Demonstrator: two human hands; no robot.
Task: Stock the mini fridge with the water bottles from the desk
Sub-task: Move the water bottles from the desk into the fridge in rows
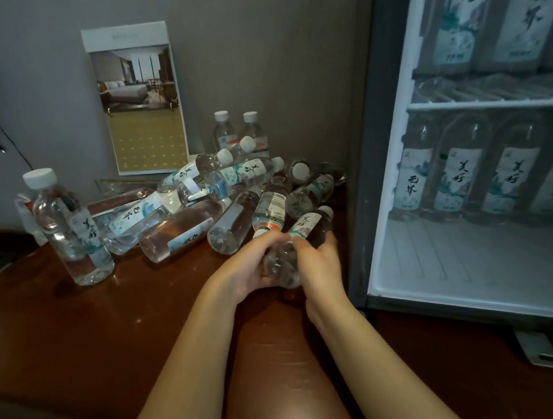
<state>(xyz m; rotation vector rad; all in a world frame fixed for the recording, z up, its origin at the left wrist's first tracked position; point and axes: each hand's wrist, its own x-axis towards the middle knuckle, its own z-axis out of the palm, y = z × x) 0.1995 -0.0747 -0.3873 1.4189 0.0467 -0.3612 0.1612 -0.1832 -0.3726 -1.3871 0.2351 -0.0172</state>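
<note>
Left hand (247,269) and right hand (320,261) both curl their fingers round one water bottle (306,228) held between them, cap pointing far-right. It is at the near edge of the bottle pile (179,217) on the desk (109,325), just left of the open mini fridge (366,164).

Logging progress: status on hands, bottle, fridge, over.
Left hand and right hand both holding one clear plastic water bottle at dark wooden desk. Nothing between it and open white-lined mini fridge.
</note>
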